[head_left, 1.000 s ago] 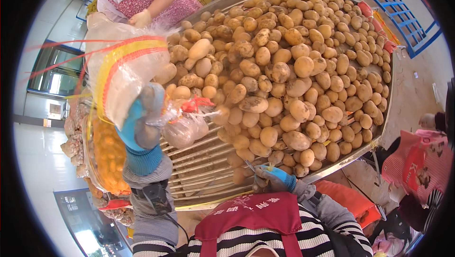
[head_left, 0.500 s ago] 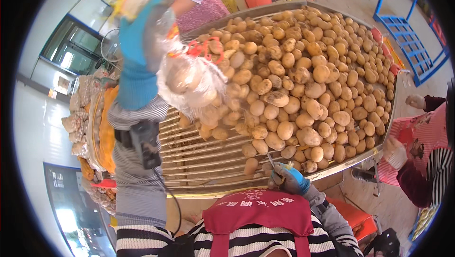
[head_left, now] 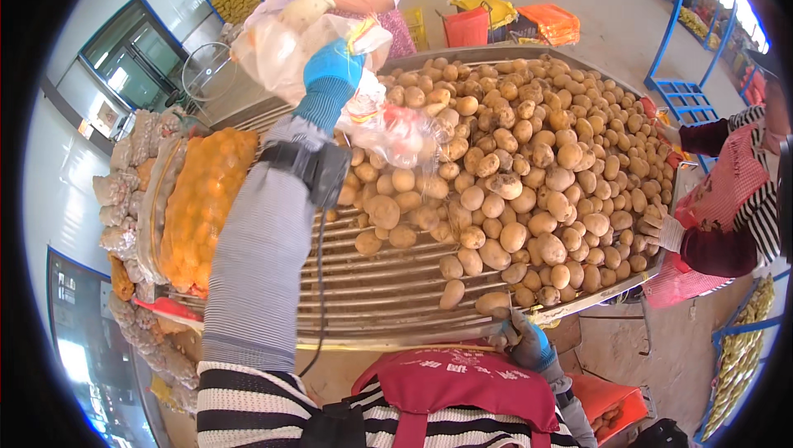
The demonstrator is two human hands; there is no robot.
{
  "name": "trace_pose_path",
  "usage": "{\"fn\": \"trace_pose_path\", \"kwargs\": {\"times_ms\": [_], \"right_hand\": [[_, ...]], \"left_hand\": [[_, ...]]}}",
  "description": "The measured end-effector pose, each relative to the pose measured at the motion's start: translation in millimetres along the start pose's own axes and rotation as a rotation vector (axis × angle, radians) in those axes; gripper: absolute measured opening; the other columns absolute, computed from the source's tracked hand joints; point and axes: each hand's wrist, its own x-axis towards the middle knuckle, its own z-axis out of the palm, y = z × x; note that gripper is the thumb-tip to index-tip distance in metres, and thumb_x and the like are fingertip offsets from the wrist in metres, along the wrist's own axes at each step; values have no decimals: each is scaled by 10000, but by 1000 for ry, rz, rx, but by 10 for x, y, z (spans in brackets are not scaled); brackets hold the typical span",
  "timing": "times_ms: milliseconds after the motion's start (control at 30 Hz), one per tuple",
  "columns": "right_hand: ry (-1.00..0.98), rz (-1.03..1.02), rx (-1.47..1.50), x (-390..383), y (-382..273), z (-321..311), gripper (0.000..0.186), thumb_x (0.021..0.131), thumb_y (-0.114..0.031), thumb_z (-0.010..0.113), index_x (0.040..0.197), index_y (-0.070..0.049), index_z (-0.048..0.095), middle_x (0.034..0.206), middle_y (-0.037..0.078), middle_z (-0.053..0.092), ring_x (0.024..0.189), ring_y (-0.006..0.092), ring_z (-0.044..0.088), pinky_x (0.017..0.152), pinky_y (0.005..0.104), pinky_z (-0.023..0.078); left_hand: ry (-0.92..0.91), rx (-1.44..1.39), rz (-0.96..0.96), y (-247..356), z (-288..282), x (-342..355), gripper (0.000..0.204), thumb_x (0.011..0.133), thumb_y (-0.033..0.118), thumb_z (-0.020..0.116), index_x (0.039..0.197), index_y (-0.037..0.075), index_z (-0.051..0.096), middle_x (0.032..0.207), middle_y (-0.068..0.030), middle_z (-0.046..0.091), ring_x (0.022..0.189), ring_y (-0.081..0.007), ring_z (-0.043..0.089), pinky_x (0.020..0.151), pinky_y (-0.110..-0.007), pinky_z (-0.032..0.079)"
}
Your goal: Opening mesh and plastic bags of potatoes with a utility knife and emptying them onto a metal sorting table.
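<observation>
The head view showed one filled orange mesh bag (head_left: 206,221) at the left end of the slatted desk (head_left: 388,283), while many loose potatoes (head_left: 529,192) lay unbagged across its far and right parts. The person's left hand (head_left: 334,70) gripped a clear bag (head_left: 281,56) above the far left side; whether the blurred reddish plastic (head_left: 401,134) below belonged to it was unclear. The right hand (head_left: 525,344) curled by the near edge, and whether it held anything could not be told.

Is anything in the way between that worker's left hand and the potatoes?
Yes: crumpled clear plastic, bunched at the left hand, lies between it and the potatoes, overlapping some on the pile's upper left side. Whether it touches them, I can't tell.
</observation>
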Motion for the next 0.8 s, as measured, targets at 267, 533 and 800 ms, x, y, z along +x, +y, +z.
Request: {"fn": "trace_pose_path", "kwargs": {"times_ms": [267, 533, 800], "right_hand": [[155, -180, 333, 417, -24, 274, 387, 978, -433, 407, 1104, -101, 560, 553, -60, 259, 489, 94, 319, 472, 225, 295], [-292, -167, 475, 832, -114, 1177, 384, 995, -424, 347, 1007, -107, 564, 595, -68, 294, 554, 80, 345, 511, 224, 317], [-219, -297, 650, 792, 66, 828, 483, 985, -430, 371, 1210, -43, 553, 571, -68, 303, 573, 67, 365, 520, 216, 327]], "left_hand": [[316, 275, 781, -208, 621, 114, 221, 856, 200, 499, 1017, 86, 599, 896, -93, 634, 785, -217, 621, 739, -355, 488], [-494, -1712, 425, 428, 499, -249, 490, 918, 388, 518, 1275, 55, 483, 1154, -192, 571, 1093, -265, 547, 928, -367, 447], [-770, -227, 700, -267, 636, -855, 1125, 585, 514, 808, 1394, 0, 219, 1398, -257, 320, 1235, -344, 421, 1042, -375, 342]]}}
